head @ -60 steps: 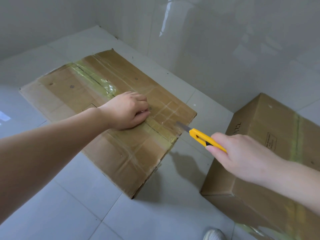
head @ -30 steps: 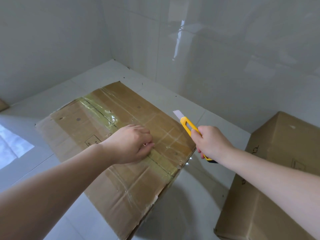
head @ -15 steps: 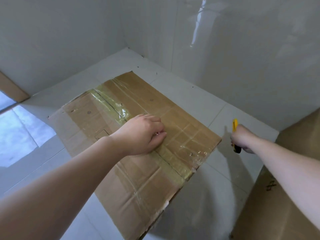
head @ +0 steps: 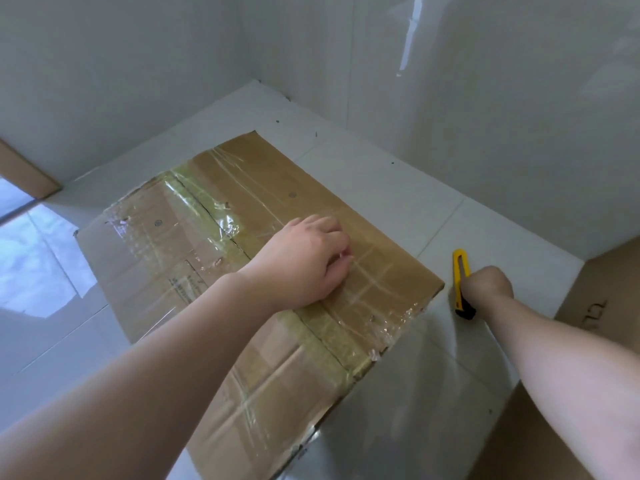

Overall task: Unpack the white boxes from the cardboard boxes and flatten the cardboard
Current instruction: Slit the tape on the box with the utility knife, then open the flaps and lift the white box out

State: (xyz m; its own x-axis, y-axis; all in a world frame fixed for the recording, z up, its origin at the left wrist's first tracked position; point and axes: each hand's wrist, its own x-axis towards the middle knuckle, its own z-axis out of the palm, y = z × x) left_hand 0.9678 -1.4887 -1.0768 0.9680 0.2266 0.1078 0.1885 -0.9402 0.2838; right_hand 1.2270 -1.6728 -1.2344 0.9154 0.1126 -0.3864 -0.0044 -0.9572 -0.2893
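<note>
One flattened carton, one knife beside it.

Left hand [head: 304, 263] rests loosely curled on the flattened cardboard [head: 242, 258], holding nothing; just right of it, right hand [head: 486, 285] grips the yellow knife [head: 462, 282] at the floor. Cardboard looks light, stiff (tape slick): lift by an edge.

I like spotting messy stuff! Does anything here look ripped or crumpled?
Yes. The clear tape on the flattened cardboard is wrinkled and bunched along the middle seam, and its near edge by the floor looks ragged. The yellow knife sits in the right hand.
</note>
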